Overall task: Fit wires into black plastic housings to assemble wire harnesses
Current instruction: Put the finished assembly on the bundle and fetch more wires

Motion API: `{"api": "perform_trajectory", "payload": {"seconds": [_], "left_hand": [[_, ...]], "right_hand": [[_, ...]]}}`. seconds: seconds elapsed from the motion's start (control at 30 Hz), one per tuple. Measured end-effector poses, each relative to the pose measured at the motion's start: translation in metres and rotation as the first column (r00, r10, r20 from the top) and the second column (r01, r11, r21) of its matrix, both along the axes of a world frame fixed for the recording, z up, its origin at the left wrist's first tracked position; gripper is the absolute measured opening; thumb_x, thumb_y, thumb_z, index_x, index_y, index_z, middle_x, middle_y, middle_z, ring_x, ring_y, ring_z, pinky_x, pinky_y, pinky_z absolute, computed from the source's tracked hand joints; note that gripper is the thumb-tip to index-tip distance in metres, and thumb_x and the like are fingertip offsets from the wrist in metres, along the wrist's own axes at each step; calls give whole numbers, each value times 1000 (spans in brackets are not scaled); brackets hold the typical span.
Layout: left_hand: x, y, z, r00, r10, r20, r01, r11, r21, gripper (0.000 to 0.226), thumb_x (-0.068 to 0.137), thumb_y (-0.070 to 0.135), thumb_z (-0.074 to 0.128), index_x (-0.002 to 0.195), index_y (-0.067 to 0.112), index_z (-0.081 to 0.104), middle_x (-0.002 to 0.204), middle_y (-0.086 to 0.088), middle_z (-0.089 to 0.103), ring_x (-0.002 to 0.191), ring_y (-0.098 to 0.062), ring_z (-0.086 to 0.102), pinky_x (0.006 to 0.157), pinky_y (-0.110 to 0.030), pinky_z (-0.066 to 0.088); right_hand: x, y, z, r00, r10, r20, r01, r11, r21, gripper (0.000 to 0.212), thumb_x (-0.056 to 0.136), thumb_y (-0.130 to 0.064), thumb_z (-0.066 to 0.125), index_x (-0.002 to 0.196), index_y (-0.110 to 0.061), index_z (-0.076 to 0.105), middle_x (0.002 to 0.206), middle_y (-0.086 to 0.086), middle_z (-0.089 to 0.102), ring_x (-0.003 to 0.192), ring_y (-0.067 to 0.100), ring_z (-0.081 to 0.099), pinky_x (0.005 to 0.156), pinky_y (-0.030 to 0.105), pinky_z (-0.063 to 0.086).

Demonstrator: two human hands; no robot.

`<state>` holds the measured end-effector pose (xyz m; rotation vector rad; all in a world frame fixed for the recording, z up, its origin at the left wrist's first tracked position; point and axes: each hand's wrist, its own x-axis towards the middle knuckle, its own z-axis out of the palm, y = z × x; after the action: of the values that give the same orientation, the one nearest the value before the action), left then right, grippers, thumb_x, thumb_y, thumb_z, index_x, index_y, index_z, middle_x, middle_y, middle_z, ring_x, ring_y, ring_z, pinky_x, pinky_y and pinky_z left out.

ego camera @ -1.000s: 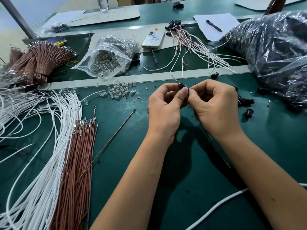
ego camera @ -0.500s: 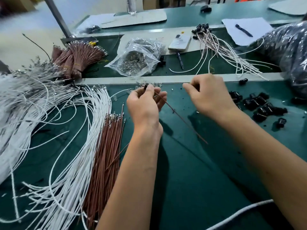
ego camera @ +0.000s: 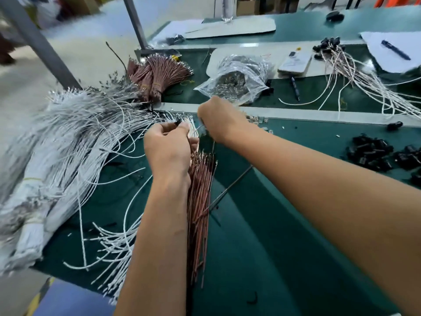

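Both hands have travelled left across the counter [ego camera: 284, 258] — a second ago they met at its middle, thumbs pinched together on a small black housing [ego camera: 178, 121]. Now the left hand [ego camera: 169, 148] holds that housing alone, above the loose brown wires [ego camera: 200, 201], with one brown wire [ego camera: 227, 190] trailing down to the right. The right hand [ego camera: 219, 120] has let go and reached over to the white wires [ego camera: 95, 137] — fingers curled at a wire tip.

Wire heap [ego camera: 68, 142] left, housings [ego camera: 370, 153] right, bag [ego camera: 237, 80] probably behind.
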<state>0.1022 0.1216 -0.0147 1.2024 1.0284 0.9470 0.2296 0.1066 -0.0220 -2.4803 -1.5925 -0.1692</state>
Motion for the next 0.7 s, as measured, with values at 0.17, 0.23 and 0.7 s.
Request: {"api": "perform_trajectory", "payload": {"seconds": [0.17,0.23,0.7], "left_hand": [[2,1,14,938,-217,-271,249,965,87,6,94,4,67,91,7,62,81,-5,65,52,-11,64,62,-30,59],[6,-9,21,852,-427,-302,453,891,18,8,92,0,70,94,2,62,82,-9,65,47,-9,62,55,-24,56],[82,-91,62,538,-843,-10,843,538,13,9,90,4,70,82,3,74,91,-15,77,57,-7,60,52,-16,51]], "right_hand": [[26,-26,25,996,-87,23,76,955,286,27,95,8,54,98,-7,76,89,11,73,84,28,71,80,35,59],[45,-46,42,990,-140,23,115,890,441,20,94,-3,63,102,-12,79,97,8,78,90,23,72,84,34,57],[99,-216,30,746,-148,-649,571,645,508,21,96,-20,74,109,-6,66,82,9,73,57,17,72,46,31,55]]}}
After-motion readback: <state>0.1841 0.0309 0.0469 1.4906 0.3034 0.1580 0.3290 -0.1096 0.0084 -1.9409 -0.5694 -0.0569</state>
